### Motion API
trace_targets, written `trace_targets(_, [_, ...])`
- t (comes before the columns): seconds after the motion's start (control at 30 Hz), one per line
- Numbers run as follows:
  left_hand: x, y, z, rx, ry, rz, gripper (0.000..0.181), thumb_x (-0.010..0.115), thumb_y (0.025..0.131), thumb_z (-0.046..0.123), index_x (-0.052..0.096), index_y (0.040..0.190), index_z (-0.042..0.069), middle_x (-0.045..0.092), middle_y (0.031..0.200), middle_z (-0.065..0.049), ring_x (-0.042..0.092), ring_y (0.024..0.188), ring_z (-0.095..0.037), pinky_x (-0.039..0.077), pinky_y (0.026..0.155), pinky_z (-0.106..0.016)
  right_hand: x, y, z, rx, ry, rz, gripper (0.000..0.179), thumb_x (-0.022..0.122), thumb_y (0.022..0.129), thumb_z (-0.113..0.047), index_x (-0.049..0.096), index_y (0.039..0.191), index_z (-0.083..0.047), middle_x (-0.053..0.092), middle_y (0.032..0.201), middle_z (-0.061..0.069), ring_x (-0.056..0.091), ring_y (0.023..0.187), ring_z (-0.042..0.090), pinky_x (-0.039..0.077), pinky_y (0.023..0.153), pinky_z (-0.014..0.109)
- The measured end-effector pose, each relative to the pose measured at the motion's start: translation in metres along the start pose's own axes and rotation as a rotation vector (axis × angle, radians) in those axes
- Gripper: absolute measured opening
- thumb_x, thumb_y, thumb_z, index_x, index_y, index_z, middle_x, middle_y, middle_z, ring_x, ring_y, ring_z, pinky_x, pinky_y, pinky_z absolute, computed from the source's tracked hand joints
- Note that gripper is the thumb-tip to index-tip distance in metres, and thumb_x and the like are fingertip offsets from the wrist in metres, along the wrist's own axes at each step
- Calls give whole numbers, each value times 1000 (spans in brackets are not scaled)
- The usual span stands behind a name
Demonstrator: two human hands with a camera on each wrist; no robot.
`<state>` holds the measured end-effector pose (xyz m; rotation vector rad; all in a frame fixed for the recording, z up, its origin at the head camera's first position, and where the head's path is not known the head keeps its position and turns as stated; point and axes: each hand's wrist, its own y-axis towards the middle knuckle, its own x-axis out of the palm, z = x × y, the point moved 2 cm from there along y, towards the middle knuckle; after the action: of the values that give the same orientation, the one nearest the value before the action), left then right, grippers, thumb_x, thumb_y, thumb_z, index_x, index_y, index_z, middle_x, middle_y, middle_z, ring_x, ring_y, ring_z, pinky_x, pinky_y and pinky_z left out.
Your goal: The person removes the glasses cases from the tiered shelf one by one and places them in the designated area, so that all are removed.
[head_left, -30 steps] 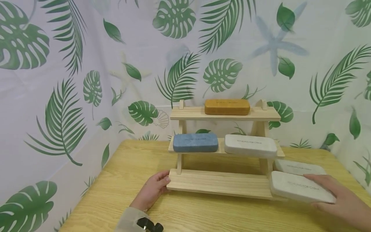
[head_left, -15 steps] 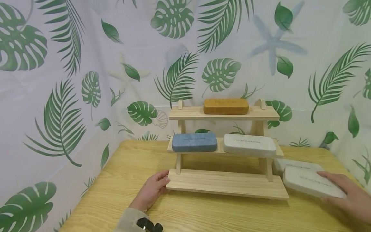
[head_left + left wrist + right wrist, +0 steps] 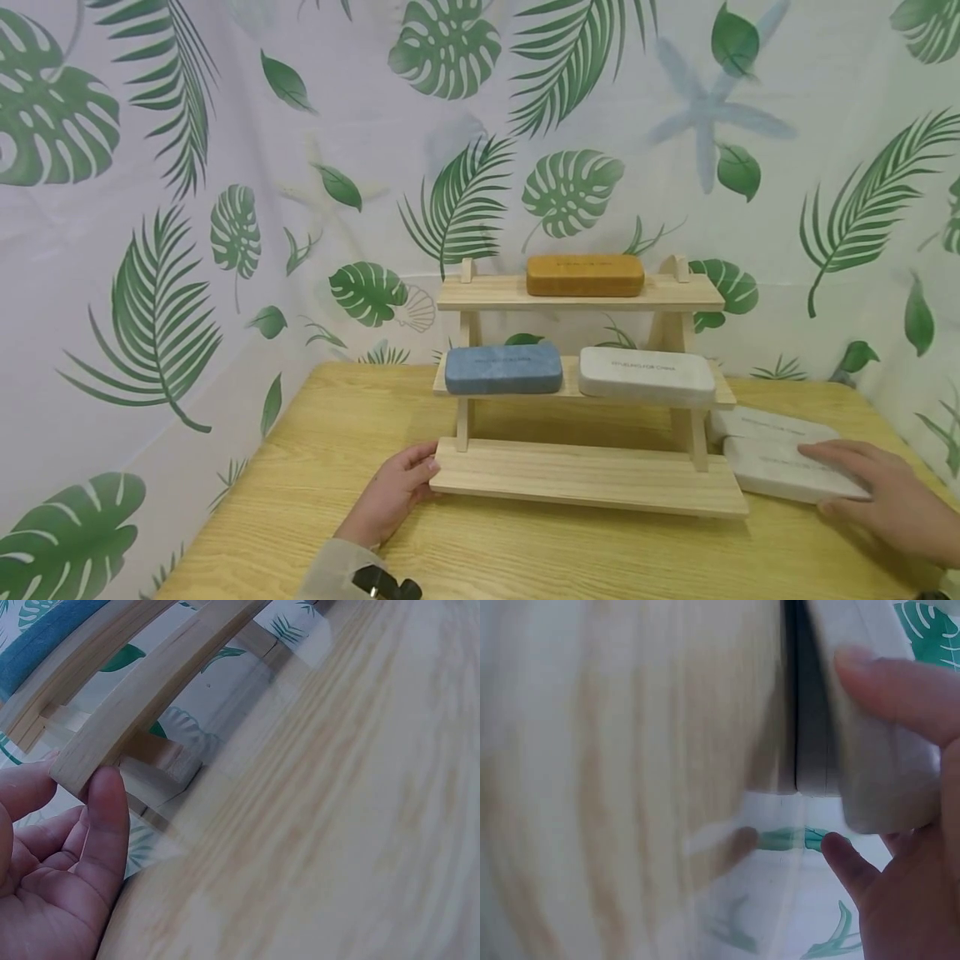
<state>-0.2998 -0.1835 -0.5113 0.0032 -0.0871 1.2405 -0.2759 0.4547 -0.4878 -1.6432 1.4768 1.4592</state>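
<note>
My left hand (image 3: 397,492) pinches the left end of the bottom shelf of a tiered wooden display stand (image 3: 577,475). In the left wrist view, thumb and fingers (image 3: 109,817) close on the board's corner. At the right, my right hand (image 3: 885,500) grips a white glasses case (image 3: 780,467), thumb on one long side in the right wrist view, where the case (image 3: 889,757) is tilted. Close behind it lies another white glasses case (image 3: 772,422), partly hidden. The middle shelf bears a blue glasses case (image 3: 502,369) and a white one (image 3: 647,373); an orange case (image 3: 585,276) tops the stand.
The wooden table (image 3: 300,500) extends around the stand. A white leaf-print cloth (image 3: 360,167) hangs close behind it and along the left side. A black wrist camera mount (image 3: 386,582) sits on the left sleeve.
The right hand carried its white glasses case rightward, clear of the bottom shelf's right end, then back slightly left, close in front of the other white case. The left hand stayed put.
</note>
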Motion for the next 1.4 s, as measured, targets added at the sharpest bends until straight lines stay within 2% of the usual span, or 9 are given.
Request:
trace_targets(0.2, [1, 0, 0, -4, -11, 4, 60, 54, 107, 22, 32, 154, -8, 47, 146, -24, 58, 120, -27, 53, 92, -37, 3, 4, 3, -8, -29, -16, 61, 85, 75, -5, 62, 132, -1, 53, 130, 34, 47, 114, 55, 38, 87, 71])
trace_targets(0.37, [1, 0, 1, -3, -13, 10, 59, 54, 107, 22, 33, 154, -8, 48, 145, -24, 58, 120, -27, 53, 91, -37, 2, 9, 5, 27, -44, -44, 61, 83, 78, -4, 58, 132, 5, 48, 131, 37, 44, 115, 56, 40, 86, 70])
trace_targets(0.53, [2, -1, 0, -12, -10, 10, 59, 54, 107, 22, 32, 153, -8, 51, 141, -22, 59, 118, -26, 53, 91, -36, 2, 11, 14, 178, -3, -111, 73, 82, 85, -18, 45, 139, 13, 31, 134, 46, 31, 118, 65, 33, 90, 75])
trace_targets(0.6, [2, -2, -1, -13, -9, 4, 59, 54, 108, 22, 32, 154, -8, 51, 141, -22, 59, 118, -26, 53, 91, -37, 3, 11, 19, 221, 5, -129, 76, 80, 87, -21, 41, 141, 16, 28, 134, 48, 28, 120, 66, 30, 93, 76])
trace_targets(0.83, [1, -2, 0, -2, -3, 3, 58, 54, 108, 21, 33, 153, -8, 50, 143, -23, 59, 117, -26, 53, 90, -36, 9, 12, 38, 270, 61, -170, 96, 75, 92, -31, 19, 148, 23, 23, 140, 50, 22, 125, 69, 23, 99, 76])
trace_targets(1.03, [1, -2, 1, -1, 1, 1, 57, 53, 108, 21, 33, 153, -8, 47, 145, -25, 58, 119, -27, 53, 91, -37, 12, 14, 44, 281, 68, -185, 100, 76, 90, -40, 23, 146, 23, 28, 140, 49, 28, 124, 67, 27, 97, 75])
trace_targets(1.4, [1, -2, 1, -2, -3, -7, 60, 53, 108, 21, 30, 154, -8, 44, 147, -26, 56, 123, -30, 53, 92, -37, 10, 11, 36, 335, 31, -148, 110, 71, 88, -60, 23, 150, 18, 27, 139, 49, 28, 123, 67, 29, 96, 75])
